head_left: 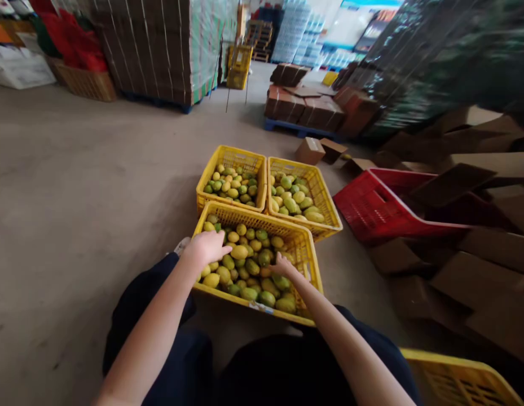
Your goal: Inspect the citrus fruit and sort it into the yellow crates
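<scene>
In front of me a yellow plastic crate (315, 276) holds many lemon-like fruits (239, 252), some yellow and some green. My left hand (207, 247) is over the left part of the crate, its thumb and forefinger apart beside a yellow fruit. Its other fingers are partly hidden. My right hand (286, 266) reaches in from the right, fingertips down among the fruits near a green one (265, 258). Those fingers are slightly bent and apart, and I see no fruit lifted in either hand.
Two more yellow crates (198, 192) (333, 220) of similar fruit stand just beyond. A red crate (359, 211) and flattened cardboard boxes (477, 282) are piled at right. Another yellow crate (456, 361) is by my right side. Wrapped pallet stacks (147, 51) stand behind.
</scene>
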{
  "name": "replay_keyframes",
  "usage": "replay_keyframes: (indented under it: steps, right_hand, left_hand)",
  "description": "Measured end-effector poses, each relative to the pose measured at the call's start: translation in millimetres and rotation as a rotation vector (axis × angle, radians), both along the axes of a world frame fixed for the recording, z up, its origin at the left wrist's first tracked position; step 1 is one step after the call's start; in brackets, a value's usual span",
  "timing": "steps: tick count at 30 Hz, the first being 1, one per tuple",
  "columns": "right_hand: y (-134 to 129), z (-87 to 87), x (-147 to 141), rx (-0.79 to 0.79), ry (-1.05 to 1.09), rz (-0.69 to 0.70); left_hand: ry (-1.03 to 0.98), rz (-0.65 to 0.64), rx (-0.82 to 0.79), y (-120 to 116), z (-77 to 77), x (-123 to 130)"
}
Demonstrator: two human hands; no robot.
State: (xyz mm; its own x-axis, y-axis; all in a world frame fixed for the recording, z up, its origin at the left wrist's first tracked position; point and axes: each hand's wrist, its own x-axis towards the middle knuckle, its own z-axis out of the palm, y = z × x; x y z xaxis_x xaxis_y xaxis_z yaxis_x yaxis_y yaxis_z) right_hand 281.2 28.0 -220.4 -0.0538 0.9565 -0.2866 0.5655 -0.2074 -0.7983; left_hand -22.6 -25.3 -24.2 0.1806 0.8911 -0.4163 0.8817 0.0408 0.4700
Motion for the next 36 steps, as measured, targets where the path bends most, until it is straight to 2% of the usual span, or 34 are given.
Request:
replay_keyframes:
  steps: [2, 4, 8, 12, 16, 18, 21, 24, 26, 28, 31, 33, 36]
  right_hand:
    - [-3.3, -9.8, -0.7, -0.114, -0.351, 0.088]
    - [-3.4, -17.8, -3.5, -0.153, -0.493, 0.158]
    - [5.1, -34.7, -11.3, -0.211, -0.705, 0.307]
    - [24.9, -48.4, -13.8, -0.258, -0.79, 0.379]
    - [41.9, -52.7, -12.0, -0.273, -0.748, 0.389]
    - [41.4, -50.9, -13.1, -0.256, -0.702, 0.363]
    - [31.3, -40.8, -18.6, -0.204, -0.596, 0.307]
    - [25.9, -18.0, -24.3, -0.138, -0.418, 0.258]
    - [32.2, 5.8, -25.7, -0.082, -0.28, 0.215]
    - [43.7, 36.3, -25.1, -0.024, -0.181, 0.172]
    - [53.3, 92.7, -24.4, 0.097, -0.058, 0.07]
    - [44.6, 133.9, -27.0, 0.18, 0.238, -0.107]
    - [11.3, 186.4, -33.9, 0.181, 0.76, -0.23]
  left_hand:
    - [-0.017, 0.036, -0.003, -0.2, 0.9, 0.0]
    - [-0.059, 0.084, 0.016, -0.4, -0.9, -0.3]
    - [-0.169, 0.165, 0.086, -0.9, -14.5, -1.0]
    - [-0.229, 0.236, 0.205, -2.2, -23.8, -1.0]
    - [0.049, 0.064, 0.078, -1.6, -7.3, 1.7]
    - [0.211, -0.04, 0.011, 0.1, 4.1, 3.5]
    - [0.277, -0.119, -0.017, 2.4, 14.0, 4.0]
    - [0.264, -0.136, -0.064, 2.9, 15.5, 0.9]
    - [0.269, -0.138, -0.104, 2.6, 14.2, -2.6]
    - [0.284, -0.131, -0.14, 2.6, 11.1, -5.9]
    - [0.281, -0.094, -0.166, 4.8, 1.1, -8.8]
    - [0.232, -0.054, -0.162, 7.7, -10.0, -9.4]
    - [0.147, 0.003, -0.134, 14.3, -34.0, -8.6]
